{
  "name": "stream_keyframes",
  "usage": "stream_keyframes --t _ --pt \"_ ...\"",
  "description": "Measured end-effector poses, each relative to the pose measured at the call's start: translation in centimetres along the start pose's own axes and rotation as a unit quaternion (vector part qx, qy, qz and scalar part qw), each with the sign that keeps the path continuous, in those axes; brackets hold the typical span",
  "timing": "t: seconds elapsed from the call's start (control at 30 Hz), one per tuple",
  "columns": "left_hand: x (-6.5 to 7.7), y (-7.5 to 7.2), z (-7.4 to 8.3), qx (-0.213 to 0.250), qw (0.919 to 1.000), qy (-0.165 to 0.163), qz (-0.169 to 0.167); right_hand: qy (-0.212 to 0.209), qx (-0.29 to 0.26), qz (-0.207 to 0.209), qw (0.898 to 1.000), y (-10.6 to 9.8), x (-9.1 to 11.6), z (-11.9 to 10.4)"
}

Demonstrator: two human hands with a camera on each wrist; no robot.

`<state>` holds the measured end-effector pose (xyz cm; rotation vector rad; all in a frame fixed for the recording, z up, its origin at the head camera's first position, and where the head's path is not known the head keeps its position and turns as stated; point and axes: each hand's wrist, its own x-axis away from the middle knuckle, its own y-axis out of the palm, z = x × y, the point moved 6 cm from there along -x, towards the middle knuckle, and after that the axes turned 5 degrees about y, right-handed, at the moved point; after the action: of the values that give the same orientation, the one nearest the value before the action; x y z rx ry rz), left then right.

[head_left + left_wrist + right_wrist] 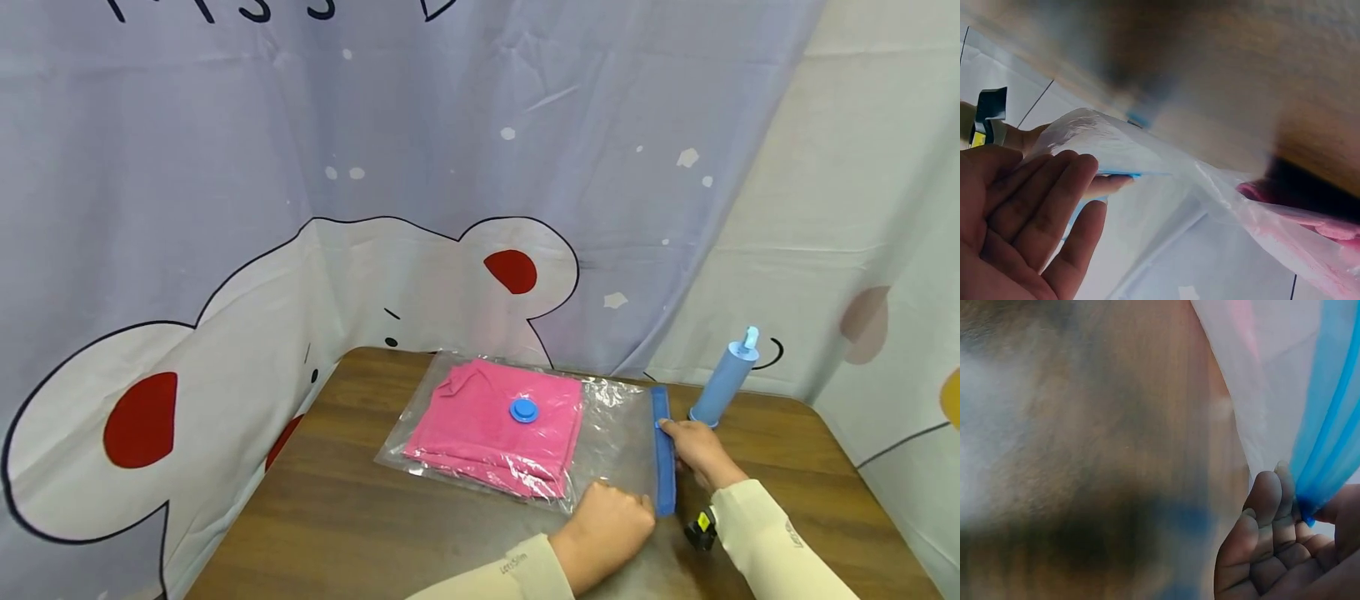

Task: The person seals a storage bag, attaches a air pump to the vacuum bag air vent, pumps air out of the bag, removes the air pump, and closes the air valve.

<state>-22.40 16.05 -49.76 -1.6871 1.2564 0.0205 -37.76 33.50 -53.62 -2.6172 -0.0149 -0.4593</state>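
Note:
A clear vacuum storage bag (618, 433) with a blue zip strip (664, 467) and a round blue valve (524, 410) lies on the table. Inside it is a folded pink garment (487, 417). My right hand (697, 450) pinches the zip strip partway along; the right wrist view shows the blue strip (1329, 437) between thumb and fingers. At the bag's near edge, by the strip's near end, my left hand (609, 529) pinches the film, though the contact itself is hidden. Its other fingers (1054, 219) show loosely bent in the left wrist view.
A blue cylindrical hand pump (724, 383) stands upright at the table's back right, just beyond my right hand. The wooden table (360, 500) ends at a printed cloth backdrop (420, 150). A black strap device (701, 531) sits at my right wrist.

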Motion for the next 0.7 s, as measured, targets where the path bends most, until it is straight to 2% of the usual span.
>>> stream_keyframes --t 0.2,0.37,0.5,0.6,0.7 --pt "0.3 -0.4 0.5 0.009 0.9994 0.034 -0.007 -0.007 0.042 0.021 0.999 -0.7 -0.5 -0.4" --pt "0.8 -0.4 0.3 0.011 0.9997 0.016 -0.015 0.001 0.023 0.015 1.0 -0.8 -0.9 -0.5" --pt "1.0 -0.3 0.0 0.002 1.0 0.0 0.006 0.005 0.007 0.004 1.0 -0.7 -1.0 -0.7" --pt "1.0 -0.4 -0.1 -0.008 0.9998 0.003 0.015 0.003 -0.001 -0.002 1.0 -0.5 -1.2 -1.0" --pt "1.0 -0.6 0.0 -0.011 0.9998 0.015 0.008 -0.001 0.003 0.002 1.0 -0.4 -1.4 -1.3"
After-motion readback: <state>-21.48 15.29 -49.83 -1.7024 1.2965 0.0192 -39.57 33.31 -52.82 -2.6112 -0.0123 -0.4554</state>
